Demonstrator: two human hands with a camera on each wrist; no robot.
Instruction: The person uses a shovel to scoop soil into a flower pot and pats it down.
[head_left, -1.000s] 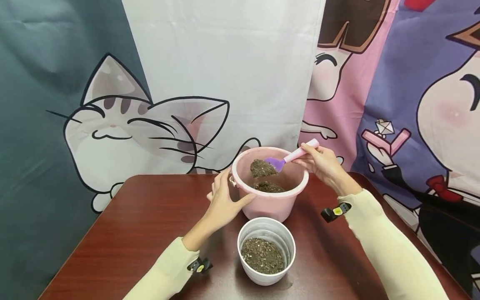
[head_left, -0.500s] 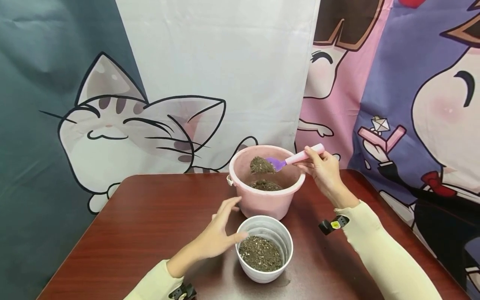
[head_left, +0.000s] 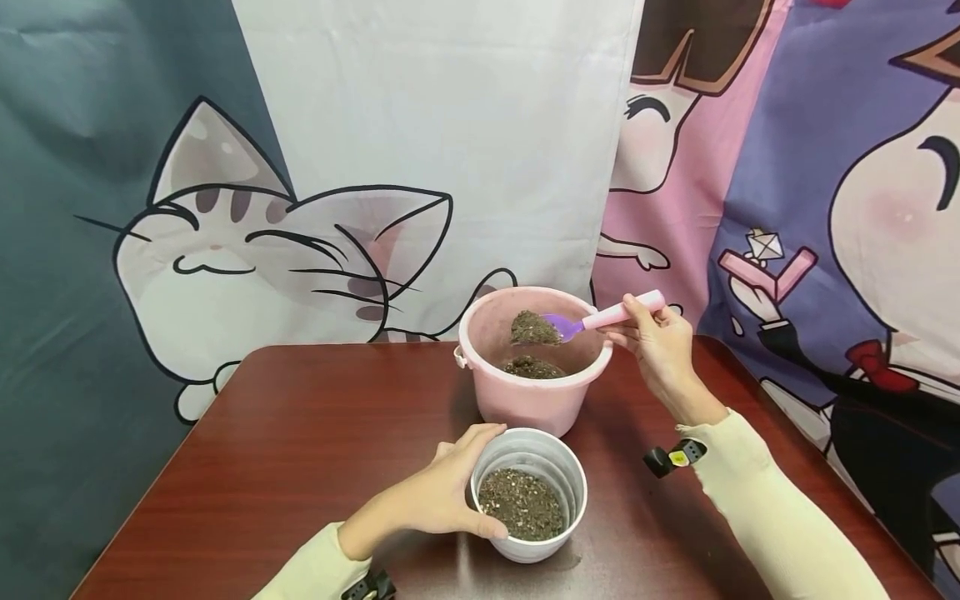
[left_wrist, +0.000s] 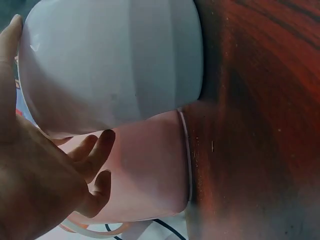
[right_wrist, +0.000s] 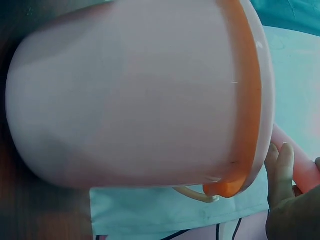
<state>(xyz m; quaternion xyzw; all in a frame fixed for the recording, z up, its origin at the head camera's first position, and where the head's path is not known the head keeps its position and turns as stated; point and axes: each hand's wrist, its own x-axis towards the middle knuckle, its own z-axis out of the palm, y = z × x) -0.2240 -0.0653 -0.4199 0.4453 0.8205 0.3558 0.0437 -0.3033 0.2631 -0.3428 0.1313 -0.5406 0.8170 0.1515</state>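
My right hand (head_left: 666, 354) grips the pink handle of a small trowel (head_left: 618, 314) with a purple blade. A heap of dark soil (head_left: 535, 327) sits on the blade, over the mouth of a pink bucket (head_left: 536, 404). More soil lies in the bottom of the bucket. Nearer to me stands a white plant pot (head_left: 528, 550), partly filled with soil (head_left: 522, 504). My left hand (head_left: 442, 492) holds this pot at its left side, thumb at the front of the rim and fingers toward the back. In the left wrist view, some fingers (left_wrist: 102, 150) are bent beside the pot wall.
Both containers stand on a dark red wooden table (head_left: 322, 417). The bucket is just behind the pot, with a handle lug (head_left: 461, 358) on its left. A cartoon-printed cloth (head_left: 450, 150) hangs behind the table's far edge.
My left hand has left the bucket's rim, come down toward me and taken hold of the white pot. The loaded trowel has shifted slightly right, still above the bucket.
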